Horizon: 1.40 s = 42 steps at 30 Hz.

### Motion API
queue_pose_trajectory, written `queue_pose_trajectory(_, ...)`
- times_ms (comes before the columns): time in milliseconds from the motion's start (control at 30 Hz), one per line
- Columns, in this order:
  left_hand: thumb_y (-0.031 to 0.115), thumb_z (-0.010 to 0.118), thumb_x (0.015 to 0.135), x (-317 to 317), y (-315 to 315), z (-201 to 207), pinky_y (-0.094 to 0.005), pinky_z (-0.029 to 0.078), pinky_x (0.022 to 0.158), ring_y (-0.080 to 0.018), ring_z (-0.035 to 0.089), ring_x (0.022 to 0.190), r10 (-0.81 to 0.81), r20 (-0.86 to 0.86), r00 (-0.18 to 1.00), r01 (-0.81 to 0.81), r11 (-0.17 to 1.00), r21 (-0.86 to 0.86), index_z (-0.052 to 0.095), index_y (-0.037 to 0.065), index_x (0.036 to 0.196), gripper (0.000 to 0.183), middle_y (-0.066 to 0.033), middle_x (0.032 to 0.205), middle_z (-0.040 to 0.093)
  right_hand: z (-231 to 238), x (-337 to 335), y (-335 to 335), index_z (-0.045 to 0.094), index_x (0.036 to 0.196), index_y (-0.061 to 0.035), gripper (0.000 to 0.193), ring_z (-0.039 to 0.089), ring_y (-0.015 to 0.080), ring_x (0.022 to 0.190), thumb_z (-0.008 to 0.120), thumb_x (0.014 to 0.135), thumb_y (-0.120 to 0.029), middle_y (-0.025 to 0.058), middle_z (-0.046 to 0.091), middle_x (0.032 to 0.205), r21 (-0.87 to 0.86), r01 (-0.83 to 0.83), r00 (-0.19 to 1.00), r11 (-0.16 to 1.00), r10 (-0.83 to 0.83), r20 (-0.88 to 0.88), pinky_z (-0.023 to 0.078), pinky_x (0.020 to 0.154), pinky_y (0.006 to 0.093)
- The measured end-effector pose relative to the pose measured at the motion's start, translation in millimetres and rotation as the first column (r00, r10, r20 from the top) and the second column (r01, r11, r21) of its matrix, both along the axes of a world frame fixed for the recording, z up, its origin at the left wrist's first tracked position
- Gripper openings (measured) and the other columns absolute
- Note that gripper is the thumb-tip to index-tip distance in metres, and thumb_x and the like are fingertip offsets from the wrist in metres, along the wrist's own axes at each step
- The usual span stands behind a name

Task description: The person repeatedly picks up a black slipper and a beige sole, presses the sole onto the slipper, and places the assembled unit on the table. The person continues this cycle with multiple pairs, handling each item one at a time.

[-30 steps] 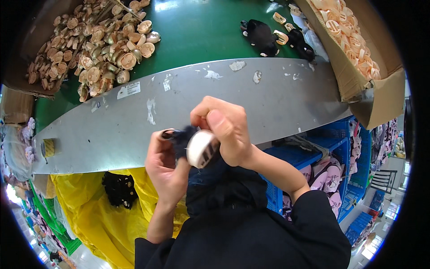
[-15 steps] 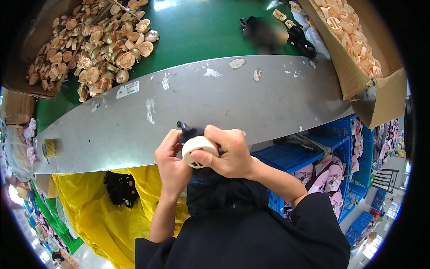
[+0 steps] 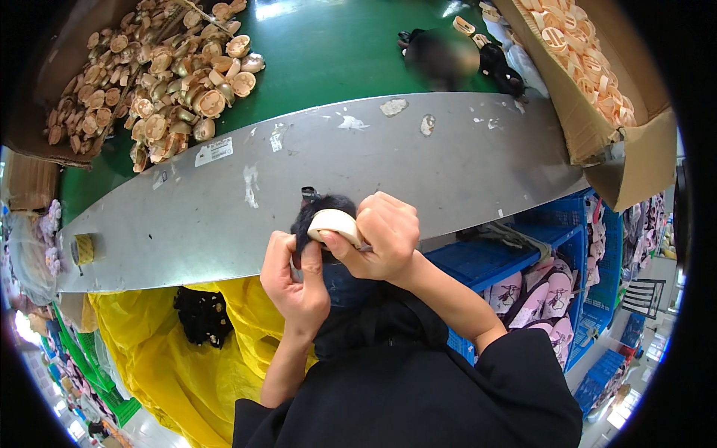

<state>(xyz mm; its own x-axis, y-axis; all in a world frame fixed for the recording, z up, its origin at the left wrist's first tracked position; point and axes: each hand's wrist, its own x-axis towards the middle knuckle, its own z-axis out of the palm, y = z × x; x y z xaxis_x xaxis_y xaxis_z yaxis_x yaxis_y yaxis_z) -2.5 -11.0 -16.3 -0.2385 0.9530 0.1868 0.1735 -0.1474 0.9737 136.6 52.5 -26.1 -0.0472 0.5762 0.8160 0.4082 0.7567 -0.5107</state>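
Above the near edge of the grey metal table, my two hands work on a black furry fabric piece (image 3: 326,202) and a rounded cream plastic part (image 3: 334,222). My left hand (image 3: 297,287) pinches the fur at its left edge, thumb and fingers pressed together. On the other side my right hand (image 3: 390,237) grips the cream part, its thumb against the lower rim. Fur lies behind and to the left of the plastic; how far the part sits inside the fabric is hidden. A small dark tab (image 3: 308,193) sticks out beyond the fur.
Hollow tan and gold plastic shells (image 3: 168,97) heap up at the far left. A cardboard box (image 3: 567,104) of peach plastic pieces stands far right, near black furry items (image 3: 502,71). Tape (image 3: 83,249) lies left. A yellow bag (image 3: 149,351) and blue crates (image 3: 478,257) flank me.
More black fur now shows above and left of the cream part, which has tipped and moved up slightly. My left fingers have shifted along the fabric; my right hand has risen a little.
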Motion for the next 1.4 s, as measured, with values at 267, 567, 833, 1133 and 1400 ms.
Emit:
queue_pose_trajectory(267, 0.008, 0.065, 0.094, 1.1, 3.5, -13.9, -0.03, 0.031, 0.056, -0.0173, 0.039, 0.063, 0.078, -0.197, 0.977, -0.062, 0.995, 0.083, 0.055, 0.001, 0.084, 0.016, -0.0057, 0.074, 0.044, -5.8, -14.1, -15.2, 0.044, 0.061, -0.011, 0.045, 0.044, 0.0217, 0.051, 0.083, 0.081, -0.021, 0.0041, 0.042, 0.061, -0.034, 0.049, 0.994, 0.998, -0.046, 0.097, 0.036, 0.048, 0.0321)
queue_pose_trajectory(567, -0.002, 0.07, 0.084, -1.3, 6.7, -6.1, -0.0405, 0.04, 0.059, -0.0317, 0.049, 0.068, -0.057, -0.332, 0.942, 0.113, 0.982, 0.15, 0.058, 0.001, 0.088, 0.013, -0.0134, 0.076, 0.049, 7.7, -17.5, -26.5, 0.052, 0.111, 0.0004, 0.023, 0.055, 0.0309, 0.083, 0.054, 0.093, -0.014, 0.0182, 0.054, 0.098, -0.604, -0.187, 0.947, 0.775, -0.021, -0.321, 0.048, 0.077, 0.0378)
queue_pose_trajectory(833, -0.001, 0.07, 0.084, -12.7, 1.8, -10.3, -0.0354, 0.034, 0.057, -0.0262, 0.04, 0.066, -0.061, -0.258, 0.964, 0.125, 0.964, 0.236, 0.056, 0.002, 0.085, 0.015, -0.0099, 0.074, 0.041, -13.3, -30.0, -20.9, 0.053, 0.106, 0.0003, 0.022, 0.053, 0.02, 0.071, 0.043, 0.104, -0.02, 0.0129, 0.056, 0.086, -0.514, -0.192, 0.977, 0.836, 0.115, -0.179, 0.046, 0.065, 0.0347)
queue_pose_trajectory(1133, 0.007, 0.07, 0.09, -54.6, -26.7, -4.6, -0.0304, 0.036, 0.06, -0.0165, 0.042, 0.066, 0.068, 0.006, 0.998, -0.068, 0.997, -0.034, 0.06, 0.002, 0.085, 0.012, -0.004, 0.074, 0.044, -1.2, -44.7, -36.8, 0.056, 0.114, -0.0019, 0.04, 0.058, 0.0141, 0.069, 0.082, 0.085, -0.011, 0.0096, 0.062, 0.085, -0.595, -0.362, 0.932, 0.718, 0.298, -0.208, 0.05, 0.064, 0.0286)
queue_pose_trajectory(1400, 0.002, 0.071, 0.072, -84.9, -62.0, 7.9, -0.0297, 0.038, 0.06, -0.0195, 0.047, 0.066, 0.231, -0.306, 0.924, -0.257, 0.965, -0.048, 0.054, 0.005, 0.079, 0.019, -0.006, 0.073, 0.044, 9.8, -71.2, -39.8, 0.058, 0.12, -0.0044, 0.046, 0.066, 0.0274, 0.079, 0.078, 0.079, 0.001, 0.013, 0.06, 0.101, -0.571, -0.358, 0.916, 0.739, 0.397, -0.061, 0.055, 0.067, 0.0369)
